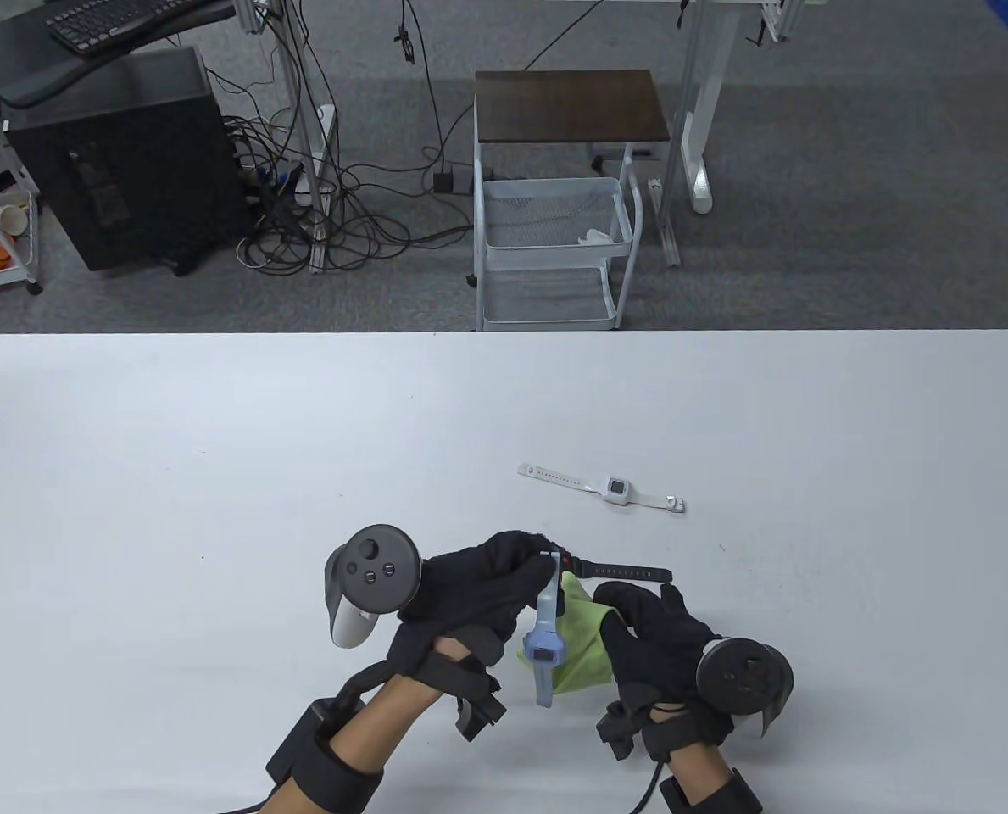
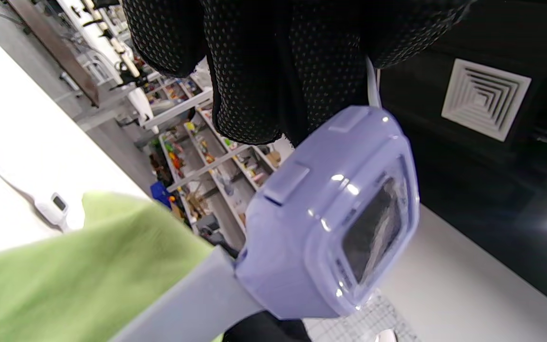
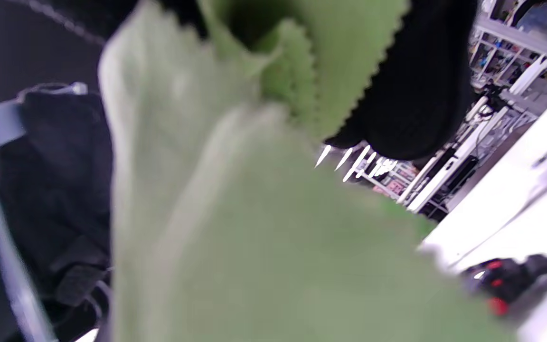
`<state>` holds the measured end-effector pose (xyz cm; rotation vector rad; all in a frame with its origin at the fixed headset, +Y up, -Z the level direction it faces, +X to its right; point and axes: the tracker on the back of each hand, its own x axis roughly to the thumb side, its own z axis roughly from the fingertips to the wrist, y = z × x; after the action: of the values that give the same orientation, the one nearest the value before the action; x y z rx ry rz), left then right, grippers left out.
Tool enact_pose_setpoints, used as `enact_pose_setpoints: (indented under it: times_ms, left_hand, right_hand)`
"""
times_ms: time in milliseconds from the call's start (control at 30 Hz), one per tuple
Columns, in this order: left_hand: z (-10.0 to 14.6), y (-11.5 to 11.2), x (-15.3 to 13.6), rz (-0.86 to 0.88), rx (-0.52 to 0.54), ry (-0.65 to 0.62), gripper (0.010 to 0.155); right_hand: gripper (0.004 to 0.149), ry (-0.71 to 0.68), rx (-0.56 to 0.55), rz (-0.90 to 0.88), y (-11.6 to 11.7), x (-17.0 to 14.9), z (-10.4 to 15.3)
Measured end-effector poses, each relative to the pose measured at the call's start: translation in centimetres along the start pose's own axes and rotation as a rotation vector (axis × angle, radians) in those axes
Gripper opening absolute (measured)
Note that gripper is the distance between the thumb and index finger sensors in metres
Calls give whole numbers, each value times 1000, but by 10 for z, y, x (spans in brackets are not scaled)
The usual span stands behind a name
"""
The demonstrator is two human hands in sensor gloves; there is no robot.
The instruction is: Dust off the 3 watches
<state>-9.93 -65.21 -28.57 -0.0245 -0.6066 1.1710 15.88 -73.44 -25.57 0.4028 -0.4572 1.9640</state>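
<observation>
My left hand (image 1: pixel 487 585) grips a lilac watch (image 1: pixel 544 649) by its upper strap and holds it above the table, face toward me; close up, the lilac watch (image 2: pixel 335 223) shows a dark screen. My right hand (image 1: pixel 648 627) holds a green cloth (image 1: pixel 580 644) just right of the watch, and that green cloth (image 3: pixel 254 228) fills the right wrist view. A black watch (image 1: pixel 626 572) lies flat behind my hands, partly hidden by them. A white watch (image 1: pixel 618 489) lies stretched out on the table further back.
The white table (image 1: pixel 215 466) runs to a far edge at mid-frame. Beyond it stand a white wire trolley (image 1: pixel 554 246), a black computer tower (image 1: pixel 122 161) and loose cables on the floor.
</observation>
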Motion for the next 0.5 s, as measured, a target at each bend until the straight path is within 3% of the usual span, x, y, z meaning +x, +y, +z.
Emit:
enact_pose_setpoints:
  times_ms: [267, 500]
  left_hand:
    - [2, 6, -9, -26, 79, 17, 43]
    - [5, 10, -10, -24, 125, 17, 43]
  right_hand:
    - [42, 138, 175, -597, 37, -5, 10]
    - [44, 189, 269, -856, 52, -3, 13]
